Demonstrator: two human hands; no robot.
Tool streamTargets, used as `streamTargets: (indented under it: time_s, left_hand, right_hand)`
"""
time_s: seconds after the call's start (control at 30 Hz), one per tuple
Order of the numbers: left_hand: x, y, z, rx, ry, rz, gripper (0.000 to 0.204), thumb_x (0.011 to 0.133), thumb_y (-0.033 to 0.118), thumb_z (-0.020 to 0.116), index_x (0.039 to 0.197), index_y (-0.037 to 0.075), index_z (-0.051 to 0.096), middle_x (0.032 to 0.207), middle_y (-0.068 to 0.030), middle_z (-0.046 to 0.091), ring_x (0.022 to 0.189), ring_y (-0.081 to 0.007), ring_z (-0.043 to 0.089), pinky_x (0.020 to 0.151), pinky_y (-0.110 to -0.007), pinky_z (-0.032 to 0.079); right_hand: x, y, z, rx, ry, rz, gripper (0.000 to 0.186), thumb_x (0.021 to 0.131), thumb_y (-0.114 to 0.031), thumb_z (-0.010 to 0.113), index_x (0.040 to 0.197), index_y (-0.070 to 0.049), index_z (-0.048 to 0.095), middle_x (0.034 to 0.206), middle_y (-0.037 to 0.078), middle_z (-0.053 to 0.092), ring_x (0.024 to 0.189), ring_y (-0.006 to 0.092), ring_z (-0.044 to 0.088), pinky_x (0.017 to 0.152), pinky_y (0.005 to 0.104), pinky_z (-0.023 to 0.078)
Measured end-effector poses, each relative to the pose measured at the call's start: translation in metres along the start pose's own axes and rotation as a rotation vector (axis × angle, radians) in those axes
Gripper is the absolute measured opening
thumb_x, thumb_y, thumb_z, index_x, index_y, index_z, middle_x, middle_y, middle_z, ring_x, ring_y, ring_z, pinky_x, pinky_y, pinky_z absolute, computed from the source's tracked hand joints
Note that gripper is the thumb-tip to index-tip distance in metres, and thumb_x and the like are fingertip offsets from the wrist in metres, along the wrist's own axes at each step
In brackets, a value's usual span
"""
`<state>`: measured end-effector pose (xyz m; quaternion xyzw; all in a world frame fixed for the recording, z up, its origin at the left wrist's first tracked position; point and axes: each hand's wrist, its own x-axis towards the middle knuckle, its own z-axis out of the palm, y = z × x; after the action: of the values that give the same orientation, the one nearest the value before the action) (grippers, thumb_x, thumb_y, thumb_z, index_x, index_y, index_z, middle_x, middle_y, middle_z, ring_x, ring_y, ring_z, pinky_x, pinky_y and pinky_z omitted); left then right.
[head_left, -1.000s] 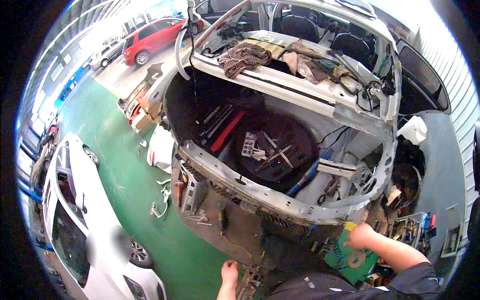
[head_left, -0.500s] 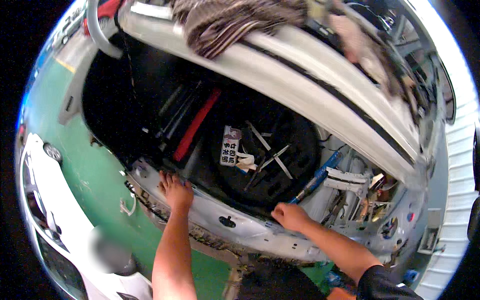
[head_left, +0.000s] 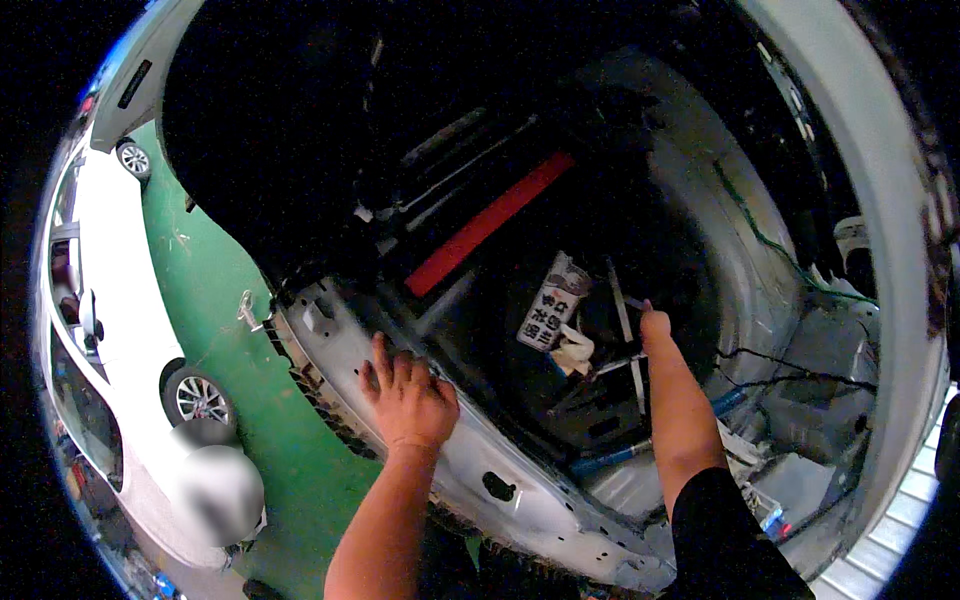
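Note:
My left hand [head_left: 415, 395] rests on the grey metal rear sill [head_left: 465, 440] of a car's boot, its fingers spread and holding nothing. Inside the dark boot, my right hand [head_left: 655, 328] reaches down to a cross-shaped metal wrench [head_left: 626, 325] lying in the round well. Its fingers look closed at one arm of the wrench, though the hand itself hides most of the contact. Left of the wrench lie a white printed plate [head_left: 548, 312] and a crumpled whitish glove or cloth [head_left: 572, 352].
A red bar [head_left: 490, 222] lies across the boot floor farther in. A blue tube [head_left: 612, 460] lies along the well's near right side. Dark wiring [head_left: 800, 378] and a green cable [head_left: 750, 220] run at the right. Outside on the left stands a white car [head_left: 120, 290] on green floor [head_left: 215, 265].
My right hand has left the sill and gone into the boot to the wrench. My left hand stays on the sill, fingers spread wider. The view has shifted closer over the boot.

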<state>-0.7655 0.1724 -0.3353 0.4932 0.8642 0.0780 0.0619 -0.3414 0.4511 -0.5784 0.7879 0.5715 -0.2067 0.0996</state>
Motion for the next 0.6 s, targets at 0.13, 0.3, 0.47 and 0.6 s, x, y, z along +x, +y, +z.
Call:
streamTargets:
  time_s: [0.13,0.3,0.47,0.6]
  left_hand:
    - [0.001,-0.001,0.005,-0.023,0.014,0.022,0.024,0.075,0.022,0.062,0.089,0.004,0.068,0.116,-0.0149,0.066,0.145,-0.0378,0.036,0.118,-0.061,0.017]
    - [-0.006,-0.007,0.000,-0.005,0.035,0.006,0.024,0.074,0.023,0.063,0.088,0.004,0.068,0.111,-0.0143,0.067,0.144,-0.0383,0.038,0.118,-0.062,0.017]
    - [0.001,0.005,-0.001,-0.016,-0.013,0.044,0.024,0.074,0.024,0.063,0.088,0.005,0.068,0.108,-0.0141,0.067,0.144,-0.0375,0.037,0.118,-0.062,0.015]
    - [-0.004,-0.001,0.010,-0.007,0.024,0.040,0.024,0.075,0.024,0.062,0.087,0.004,0.069,0.110,-0.0136,0.068,0.145,-0.0370,0.036,0.119,-0.061,0.015]
  right_hand:
    - [0.046,0.031,0.056,-0.724,0.068,-0.436,0.028,0.094,-0.030,0.057,0.104,-0.009,0.073,0.091,0.010,0.075,0.083,0.0318,0.073,0.068,0.0477,0.057]
    - [0.007,-0.012,0.037,-0.206,0.224,-0.159,0.029,0.102,-0.029,0.053,0.117,-0.009,0.067,0.103,0.013,0.072,0.092,0.0271,0.070,0.085,0.0430,0.051]
    - [-0.051,0.001,-0.010,0.500,0.192,0.088,0.018,0.102,-0.021,0.053,0.107,-0.004,0.057,0.091,0.012,0.065,0.072,0.0227,0.062,0.062,0.0379,0.049]
    - [-0.161,-0.003,-0.026,0.988,0.167,0.077,0.019,0.105,-0.022,0.051,0.097,-0.005,0.051,0.078,0.006,0.058,0.057,0.0159,0.053,0.048,0.0312,0.043]
